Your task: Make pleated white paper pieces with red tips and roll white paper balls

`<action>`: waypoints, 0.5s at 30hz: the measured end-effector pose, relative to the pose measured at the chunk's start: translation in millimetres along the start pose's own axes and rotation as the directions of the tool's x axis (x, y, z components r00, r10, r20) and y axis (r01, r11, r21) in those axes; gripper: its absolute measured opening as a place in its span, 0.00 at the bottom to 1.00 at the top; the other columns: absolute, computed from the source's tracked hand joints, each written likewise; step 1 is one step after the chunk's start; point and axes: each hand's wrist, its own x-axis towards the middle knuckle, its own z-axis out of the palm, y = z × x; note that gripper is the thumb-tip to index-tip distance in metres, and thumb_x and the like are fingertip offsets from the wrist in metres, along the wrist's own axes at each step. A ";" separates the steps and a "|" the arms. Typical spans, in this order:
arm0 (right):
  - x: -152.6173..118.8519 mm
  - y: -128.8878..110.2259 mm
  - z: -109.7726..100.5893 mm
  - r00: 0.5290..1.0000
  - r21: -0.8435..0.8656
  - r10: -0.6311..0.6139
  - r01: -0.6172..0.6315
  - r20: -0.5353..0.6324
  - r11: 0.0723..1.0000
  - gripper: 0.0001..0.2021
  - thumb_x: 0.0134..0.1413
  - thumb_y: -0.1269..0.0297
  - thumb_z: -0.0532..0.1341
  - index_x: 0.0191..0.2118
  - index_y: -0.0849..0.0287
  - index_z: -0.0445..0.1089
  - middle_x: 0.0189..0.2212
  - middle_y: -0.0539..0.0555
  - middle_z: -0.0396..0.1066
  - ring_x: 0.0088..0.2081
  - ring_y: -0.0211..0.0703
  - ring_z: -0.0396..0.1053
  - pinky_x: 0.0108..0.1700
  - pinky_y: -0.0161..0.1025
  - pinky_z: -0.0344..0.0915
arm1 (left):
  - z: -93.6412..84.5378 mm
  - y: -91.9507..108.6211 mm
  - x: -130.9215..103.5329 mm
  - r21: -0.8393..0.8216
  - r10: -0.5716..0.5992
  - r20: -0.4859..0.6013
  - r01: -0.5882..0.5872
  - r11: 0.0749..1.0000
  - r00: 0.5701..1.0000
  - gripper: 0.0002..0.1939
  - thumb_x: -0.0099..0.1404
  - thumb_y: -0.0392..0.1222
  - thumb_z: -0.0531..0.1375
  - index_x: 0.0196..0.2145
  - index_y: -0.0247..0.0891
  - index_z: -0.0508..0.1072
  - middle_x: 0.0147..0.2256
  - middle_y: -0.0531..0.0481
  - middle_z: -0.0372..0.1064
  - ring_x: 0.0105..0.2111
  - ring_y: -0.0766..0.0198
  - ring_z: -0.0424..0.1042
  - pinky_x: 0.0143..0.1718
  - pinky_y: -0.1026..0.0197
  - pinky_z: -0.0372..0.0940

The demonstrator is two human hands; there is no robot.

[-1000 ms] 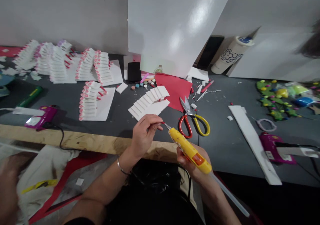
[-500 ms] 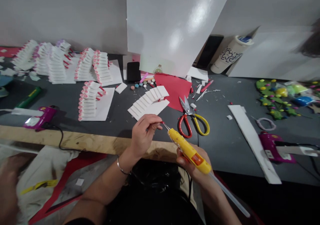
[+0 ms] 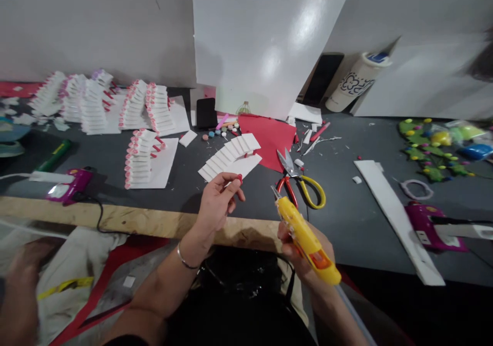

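Note:
My left hand (image 3: 219,200) pinches a small red piece (image 3: 240,178) between thumb and fingertips, in front of a curved white foam stair model (image 3: 230,156). In my right hand (image 3: 304,248) is a yellow hot glue gun (image 3: 304,235), its metal nozzle pointing up and left, apart from the red piece. A clear glue stick trails from the gun's back end. Just beyond the nozzle lie scissors (image 3: 296,176) with one red and one yellow handle. A red sheet (image 3: 274,140) lies behind the stair model, partly under the scissors' blades.
Several more stair models with pink edges (image 3: 138,164) stand at the left. Purple power sockets (image 3: 71,186) lie on both sides. A white foam strip (image 3: 396,217), green craft pieces (image 3: 418,146) and a white tumbler (image 3: 356,83) are at the right. Another person's arm (image 3: 23,279) is at lower left.
The glue gun has moved right and down, its nozzle now away from the red piece. My left hand has shifted slightly left, still pinching the piece.

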 end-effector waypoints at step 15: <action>8.8 -2.3 8.1 0.973 -0.143 -0.203 0.218 0.112 0.965 0.06 0.57 0.65 0.65 0.35 0.56 0.66 0.28 0.51 0.69 0.29 0.40 0.67 0.31 0.36 0.63 | 6.8 5.5 -6.8 -0.449 -0.519 0.164 0.532 0.718 0.839 0.13 0.51 0.37 0.72 0.32 0.36 0.73 0.29 0.54 0.74 0.25 0.72 0.72 0.18 0.73 0.59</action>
